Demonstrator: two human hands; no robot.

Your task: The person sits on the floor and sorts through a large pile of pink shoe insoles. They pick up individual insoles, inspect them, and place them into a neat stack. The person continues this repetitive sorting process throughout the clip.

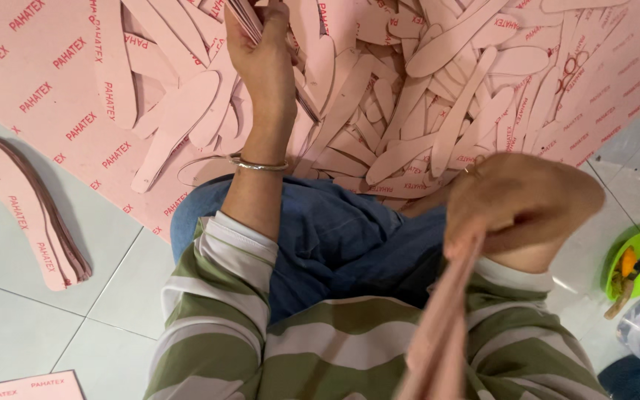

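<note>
The person wears a long-sleeved top (335,348) with wide horizontal stripes in olive green and white. Both sleeves are pushed up on the forearms, and each ends in a white band. On the legs there are blue denim trousers (335,237), a little faded. Around the wrist of the left hand (261,63) sits a thin metal bangle (258,164) of silver and gold tone. The right hand (520,204) has a thin ring (470,170) on one finger; its details are too small to tell.
</note>
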